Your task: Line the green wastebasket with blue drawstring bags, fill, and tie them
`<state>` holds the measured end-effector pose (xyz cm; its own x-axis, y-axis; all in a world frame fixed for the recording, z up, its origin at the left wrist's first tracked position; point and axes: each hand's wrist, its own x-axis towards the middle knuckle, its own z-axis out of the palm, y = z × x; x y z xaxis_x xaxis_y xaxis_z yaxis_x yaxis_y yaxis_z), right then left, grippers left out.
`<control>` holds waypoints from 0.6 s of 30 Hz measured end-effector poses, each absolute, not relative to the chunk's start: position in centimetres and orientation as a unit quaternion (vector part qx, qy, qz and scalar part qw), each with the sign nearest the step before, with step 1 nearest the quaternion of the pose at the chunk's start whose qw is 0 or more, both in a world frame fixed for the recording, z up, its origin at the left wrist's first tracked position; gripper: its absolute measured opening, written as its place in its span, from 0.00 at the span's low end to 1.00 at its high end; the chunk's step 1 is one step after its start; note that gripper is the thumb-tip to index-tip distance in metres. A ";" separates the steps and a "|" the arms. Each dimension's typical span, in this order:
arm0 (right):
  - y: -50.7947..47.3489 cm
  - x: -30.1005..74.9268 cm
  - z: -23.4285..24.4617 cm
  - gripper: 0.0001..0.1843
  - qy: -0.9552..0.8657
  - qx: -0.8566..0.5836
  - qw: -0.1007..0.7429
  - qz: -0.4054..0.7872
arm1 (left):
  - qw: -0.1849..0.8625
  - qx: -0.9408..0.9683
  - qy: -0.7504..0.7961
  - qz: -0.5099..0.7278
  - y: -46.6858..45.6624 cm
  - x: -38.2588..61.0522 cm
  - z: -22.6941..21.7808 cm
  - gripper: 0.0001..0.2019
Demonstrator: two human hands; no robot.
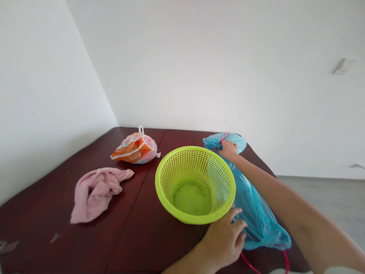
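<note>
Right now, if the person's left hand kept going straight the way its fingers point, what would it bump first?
The left hand would meet the blue plastic bag first. Its fingertips look about touching it, though depth is hard to judge.

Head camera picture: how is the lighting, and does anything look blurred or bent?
Head view: soft, even light on the white wall, only faint shadows beside the pink cloth, wide-lens curving bends the edges of the dark wooden table, the left hand and blue plastic bag look fairly sharp.
</note>
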<state>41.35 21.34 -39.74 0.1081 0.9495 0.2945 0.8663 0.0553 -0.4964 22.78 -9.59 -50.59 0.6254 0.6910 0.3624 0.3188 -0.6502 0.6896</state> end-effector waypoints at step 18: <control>9.2 50.8 -10.0 0.19 -0.325 -0.510 0.784 -0.139 | 0.222 0.860 0.320 0.329 -8.5 23.9 -52.2 0.13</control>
